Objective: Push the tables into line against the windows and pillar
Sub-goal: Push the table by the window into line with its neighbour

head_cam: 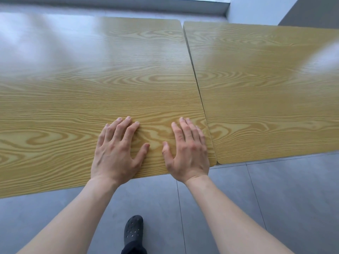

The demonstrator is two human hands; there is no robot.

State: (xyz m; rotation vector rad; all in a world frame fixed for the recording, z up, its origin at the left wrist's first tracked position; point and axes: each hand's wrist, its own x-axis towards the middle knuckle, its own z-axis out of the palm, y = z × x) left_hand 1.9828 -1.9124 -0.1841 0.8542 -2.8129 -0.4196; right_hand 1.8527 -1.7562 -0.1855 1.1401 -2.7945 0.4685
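Two wood-grain tables stand side by side. The left table [91, 79] fills most of the view; the right table [266, 88] sits beside it with a thin dark gap between them. My left hand [117, 151] lies flat, palm down, on the left table near its front edge. My right hand [187, 151] lies flat beside it, close to that table's right front corner. Both hands have fingers spread and hold nothing. The left table's front edge reaches nearer to me than the right table's.
A grey window sill [128, 8] runs along the far side behind the left table. A white pillar [256, 10] stands behind the right table. Grey floor tiles [275, 198] lie below me, with my black perforated shoe [134, 230] on them.
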